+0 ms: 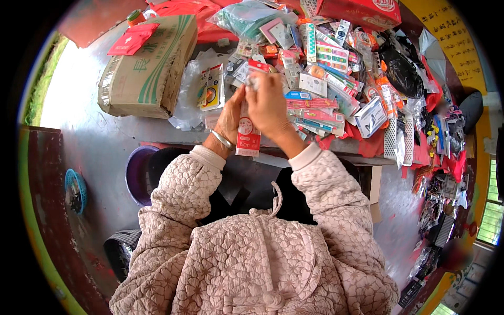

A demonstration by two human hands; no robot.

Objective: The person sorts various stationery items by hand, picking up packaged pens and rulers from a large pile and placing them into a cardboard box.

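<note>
A long, narrow red-and-white packet [248, 137] stands out in front of me at the near edge of the table, its lower end pointing toward me. My left hand [229, 118], with a silver bangle at the wrist, is closed around its left side. Across the packet's upper part, my right hand [269, 105] has its fingers bent and pressed together, with a bit of clear plastic showing at the fingertips. Both hands hide the packet's middle. Just left of them lies a yellow-and-black carded item [212, 88] on clear plastic bags.
Many small packaged goods are heaped across the table [184, 137] to the right, including a white boxed item [371, 116] and a white perforated basket [391, 137]. A cardboard box [142, 79] with a red pouch [134, 39] stands left. A purple tub [137, 176] sits below the edge.
</note>
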